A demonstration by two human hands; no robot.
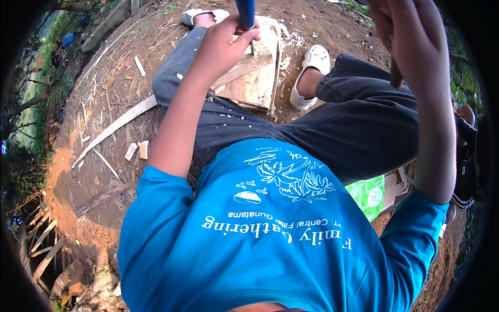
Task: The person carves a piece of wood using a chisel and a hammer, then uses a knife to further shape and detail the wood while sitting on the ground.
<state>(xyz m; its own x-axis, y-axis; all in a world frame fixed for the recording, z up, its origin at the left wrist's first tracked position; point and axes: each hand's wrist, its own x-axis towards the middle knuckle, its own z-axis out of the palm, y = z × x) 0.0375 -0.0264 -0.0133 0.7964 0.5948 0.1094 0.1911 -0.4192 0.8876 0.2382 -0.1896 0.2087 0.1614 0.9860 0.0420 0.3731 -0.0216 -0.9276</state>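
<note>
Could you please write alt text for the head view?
A person's left hand holds a blue-handled tool over a pale, angular wooden block, while the raised right hand appears to grip a dark-brown, stick-like object. Cream perforated clogs flank the block on brown earth strewn with wood chips.

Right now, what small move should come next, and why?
Probably bring the right hand down for a light tap on the blue handle: the left hand holds it upright over the wood, and the right is raised, a brown stick's end showing below it.
</note>
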